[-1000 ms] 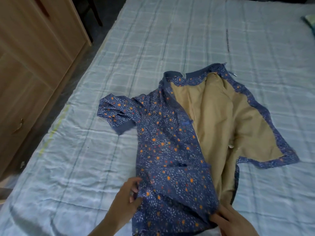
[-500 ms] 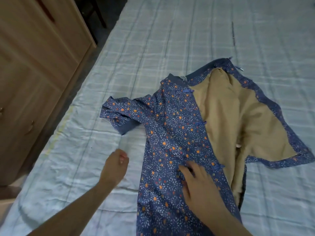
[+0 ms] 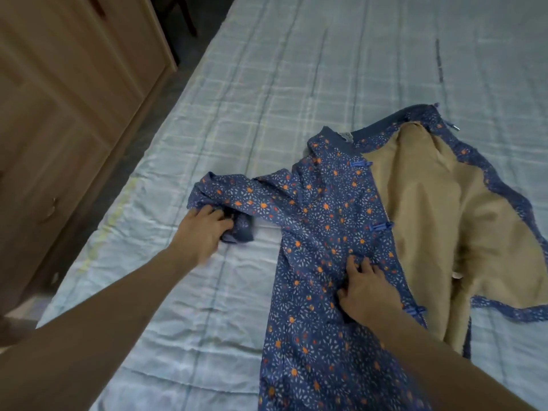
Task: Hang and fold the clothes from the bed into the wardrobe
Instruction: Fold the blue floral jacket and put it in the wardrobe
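Observation:
A blue floral jacket (image 3: 323, 221) with a tan lining (image 3: 439, 209) lies open on the bed (image 3: 267, 84). Its left front panel faces up, and the right panel is spread out with the lining showing. The left sleeve (image 3: 225, 200) stretches toward the bed's left side. My left hand (image 3: 201, 232) grips the cuff end of that sleeve. Fingers spread, my right hand (image 3: 364, 289) presses flat on the jacket's front panel, close to the zipper edge.
A wooden wardrobe (image 3: 59, 99) with closed doors and drawers stands along the left of the bed, with a narrow strip of floor (image 3: 160, 96) between. The checked bedcover stretches beyond the jacket. A dark chair leg (image 3: 189, 16) shows at the top.
My left hand moved up from the jacket's hem to the sleeve cuff and took hold of it. My right hand moved from the hem up onto the front panel.

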